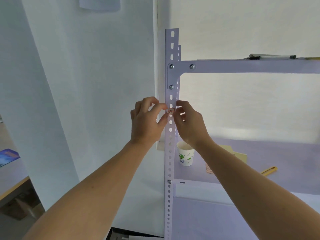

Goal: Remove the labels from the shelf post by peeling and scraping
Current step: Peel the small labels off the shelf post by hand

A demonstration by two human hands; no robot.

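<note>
The label (171,110) sits flat on the post (170,153), so peeling has barely begun. The left hand (147,122) pinches its left edge. The right hand (189,122) curls at its right edge, but I cannot tell whether it grips.

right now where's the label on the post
In the head view the label sits mid-frame on the shelf post, below the corner bolts, between the left hand and right hand.

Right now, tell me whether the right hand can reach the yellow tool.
Probably yes: the yellow tool lies uncovered on the open shelf; the right hand must first leave the label.
</note>
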